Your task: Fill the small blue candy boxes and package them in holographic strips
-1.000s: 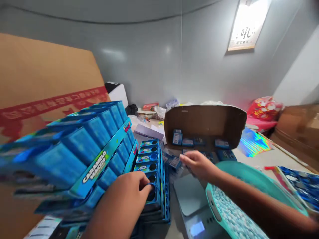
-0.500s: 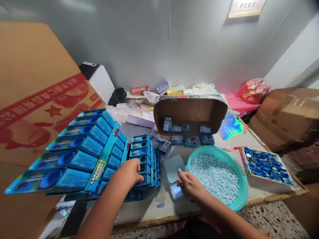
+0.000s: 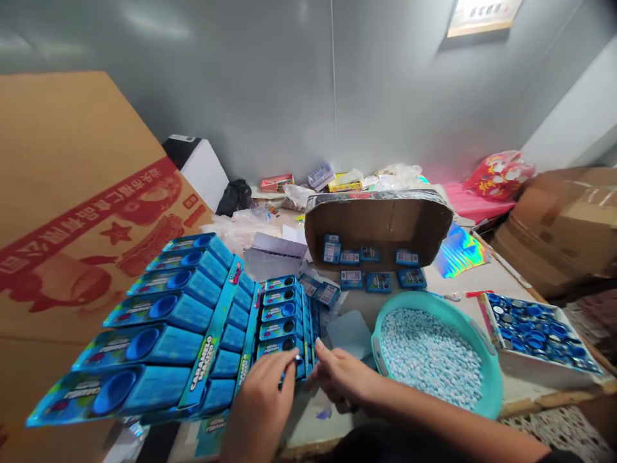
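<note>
My left hand [image 3: 267, 389] is closed in a pinch over the front of a row of small blue candy boxes [image 3: 278, 329]. A small shiny bit shows at its fingertips, too small to name. Close by on the right, my right hand [image 3: 348, 379] has its thumb raised and its fingers curled toward the left hand; what they hold, if anything, is hidden. The candy boxes have round holes, some dark and some filled with blue. Left of them leans a larger display of blue boxes [image 3: 187, 334] with round blue caps.
A turquoise basin [image 3: 491, 392] of pale blue candies [image 3: 429, 357] stands right. Beyond it is a white tray [image 3: 535, 366] of blue caps [image 3: 535, 328]. A pale plastic sheet [image 3: 349, 331] lies behind my right hand. An open carton [image 3: 380, 225] with blue boxes stands behind; a big carton [image 3: 62, 148] rises left.
My right hand has moved left from the pale plastic piece to beside my left hand. My left hand has drawn back from the candy box's hole. The view has shifted slightly.
</note>
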